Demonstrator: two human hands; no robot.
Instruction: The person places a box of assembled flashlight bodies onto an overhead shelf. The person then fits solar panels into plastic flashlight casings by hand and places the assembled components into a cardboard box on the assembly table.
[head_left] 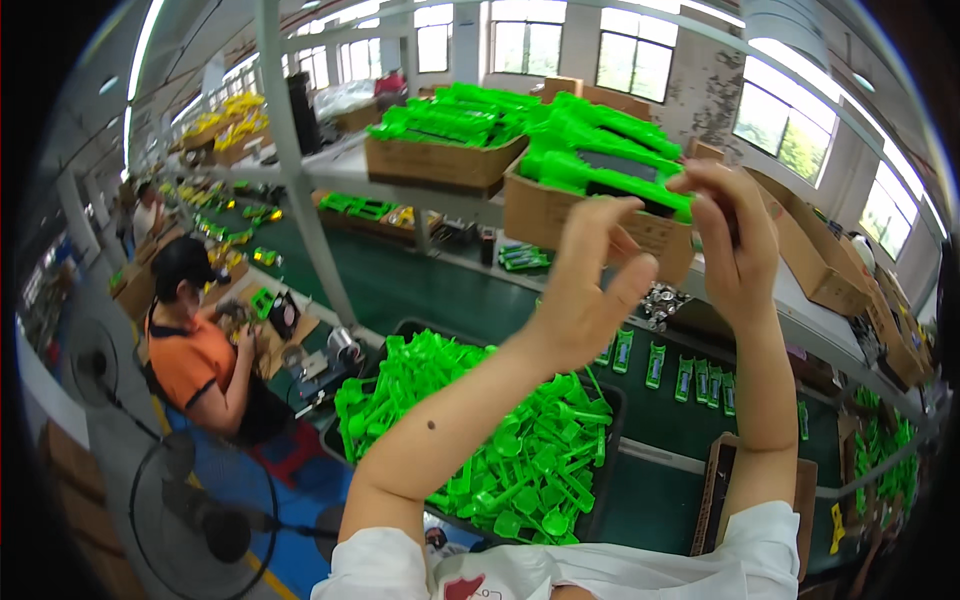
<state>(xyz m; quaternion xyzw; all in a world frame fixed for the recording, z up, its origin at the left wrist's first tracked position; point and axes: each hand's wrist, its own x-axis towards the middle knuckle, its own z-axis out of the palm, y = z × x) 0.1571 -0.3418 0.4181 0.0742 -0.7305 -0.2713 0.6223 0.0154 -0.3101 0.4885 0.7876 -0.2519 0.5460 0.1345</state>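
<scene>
Both arms reach up to a cardboard box [540, 212] on the raised shelf, heaped with long green plastic parts [610, 130] that have dark panels. My right hand [735, 235] is at the box's right side, its fingers curled round the end of a green plastic part [655, 193]. Against the box's front hovers my left hand [590, 295], thumb and fingers apart, with nothing seen in it. Below my forearms, a black bin [600, 480] is filled with loose bright green plastic pieces [520, 470].
A second box [440, 165] of green parts stands left on the shelf [340, 170]. Several small green assemblies [655, 365] line the green conveyor belt [640, 455]. To the left, a co-worker in an orange shirt [195, 355] works at a bench. A metal post [300, 170] rises between us.
</scene>
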